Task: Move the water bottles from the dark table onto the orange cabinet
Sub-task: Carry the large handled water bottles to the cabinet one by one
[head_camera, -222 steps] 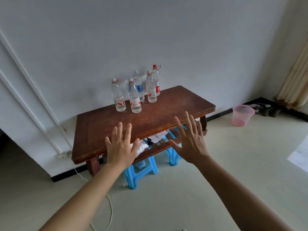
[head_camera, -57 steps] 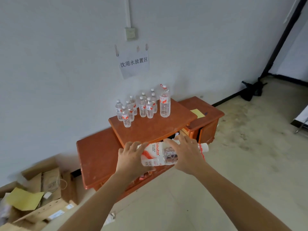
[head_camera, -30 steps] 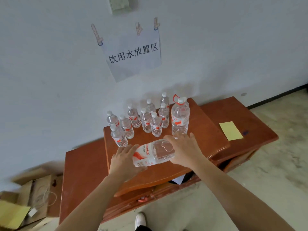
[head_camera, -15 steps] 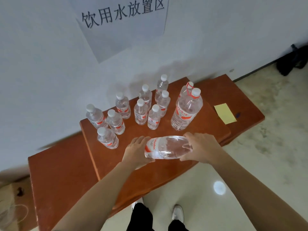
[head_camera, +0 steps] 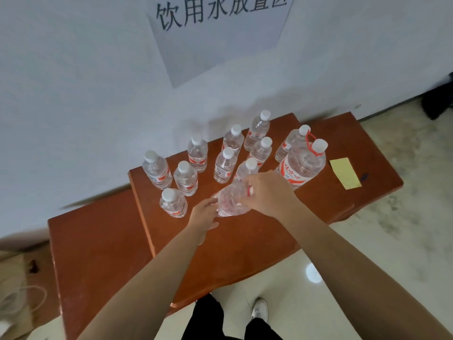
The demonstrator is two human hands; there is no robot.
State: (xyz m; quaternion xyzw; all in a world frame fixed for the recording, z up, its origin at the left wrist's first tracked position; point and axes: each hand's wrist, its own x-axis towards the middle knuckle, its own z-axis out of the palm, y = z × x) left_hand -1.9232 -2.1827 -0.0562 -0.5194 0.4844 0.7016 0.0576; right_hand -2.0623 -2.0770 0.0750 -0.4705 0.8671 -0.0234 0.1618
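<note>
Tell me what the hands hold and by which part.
A clear plastic water bottle, tilted: the right hand grips its neck end, the left hand holds its base.

The left hand (head_camera: 204, 215) and right hand (head_camera: 267, 192) seemingly grip one bottle (head_camera: 230, 201).

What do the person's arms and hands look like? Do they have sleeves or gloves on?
No sleeves and no gloves. The left arm and right arm are bare all the way to the picture's edge. The left hand and right hand are bare too, and I can see no rings, watch or wristband on either one.
</note>
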